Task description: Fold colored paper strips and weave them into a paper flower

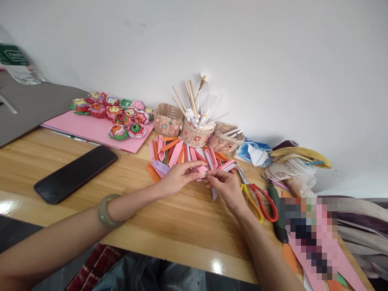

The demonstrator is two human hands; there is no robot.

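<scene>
Both hands meet over the table around a small folded pink paper piece [200, 171]. My left hand [176, 178] pinches it from the left, with a ring on one finger. From the other side my right hand [228, 186] is closed at its edge, where a tiny bit of green shows between the fingertips. Fingers hide part of the paper. Just behind the hands lies a spread of folded paper strips [176, 154] in pink, orange, white, green and purple. Right of my right hand rest scissors [263, 198] with red and yellow handles.
Finished paper flowers [113, 111] sit on pink sheets [72, 125] at the left. A black phone [75, 173] lies nearer. Decorated baskets [197, 134] stand along the wall, one holding sticks. A tissue pack [253, 151], banana [303, 154], cup [287, 167] and dark green-handled tool [276, 214] are right.
</scene>
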